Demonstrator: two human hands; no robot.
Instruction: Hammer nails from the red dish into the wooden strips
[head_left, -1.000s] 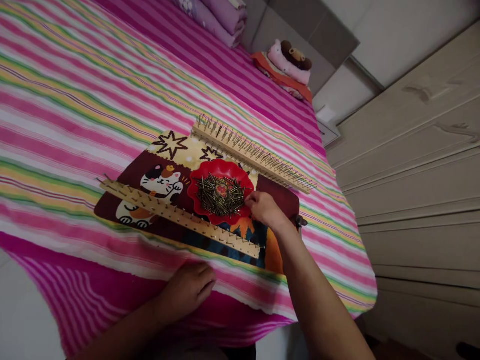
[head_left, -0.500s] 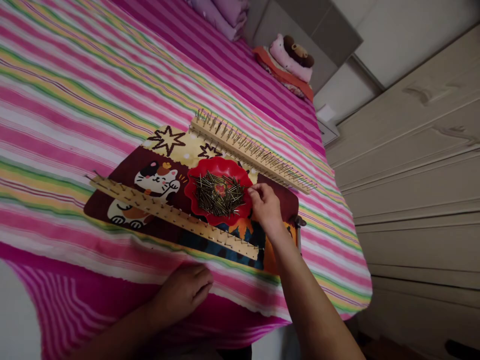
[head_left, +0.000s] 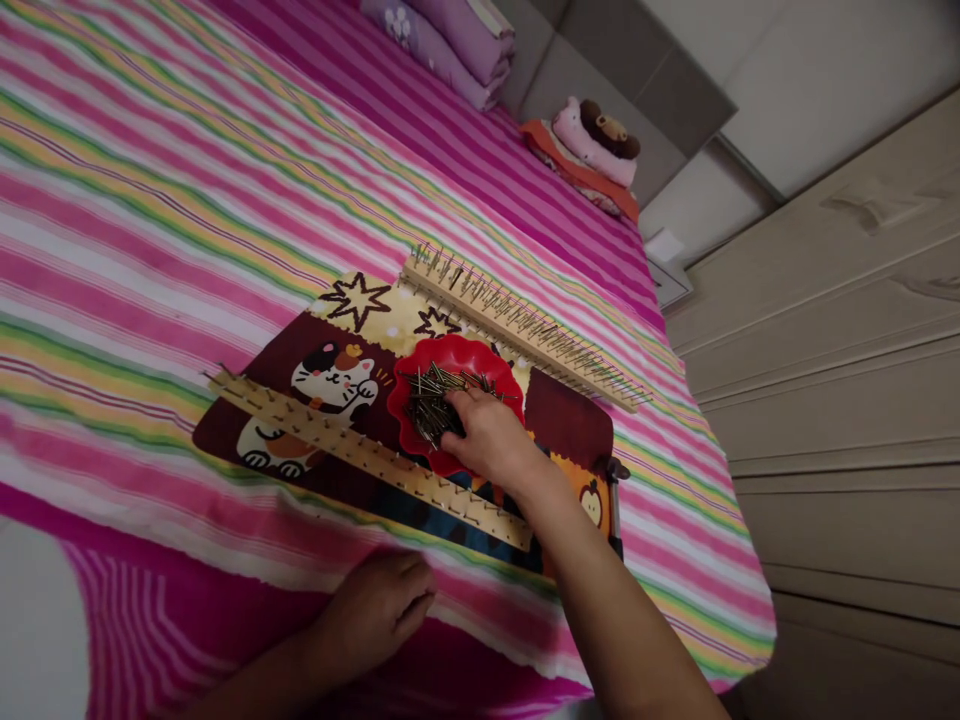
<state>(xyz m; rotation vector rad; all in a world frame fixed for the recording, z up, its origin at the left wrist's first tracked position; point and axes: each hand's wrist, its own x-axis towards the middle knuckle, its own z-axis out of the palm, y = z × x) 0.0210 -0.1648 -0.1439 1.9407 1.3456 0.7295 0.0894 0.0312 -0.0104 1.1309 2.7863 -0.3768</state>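
My right hand [head_left: 491, 438] reaches over a red scalloped bowl [head_left: 450, 350] full of loose nails [head_left: 431, 405]. Its thumb and forefinger are apart and touch the nails, and the other fingertips are partly hidden. My left hand [head_left: 390, 608], curled into a loose fist, rests at the bed's near edge, and nothing shows in it. Between the left hand and the bowl lies a wooden strip [head_left: 352, 447] with nails standing in it. Behind the bowl is a second wooden bar [head_left: 517, 328], thickly set with upright nails.
A low board with a cartoon cat print [head_left: 330, 378] lies under the bowl and strips, on a striped bedspread [head_left: 135, 270]. A dark clip [head_left: 616, 468] sits at the board's right end. Folded bedding [head_left: 465, 50] and a stuffed toy [head_left: 609, 130] are at the far end.
My right hand has moved left from the bowl's right rim onto the nails, and its pinched fingers have spread. My left hand stays in place. The whole view has shifted slightly.
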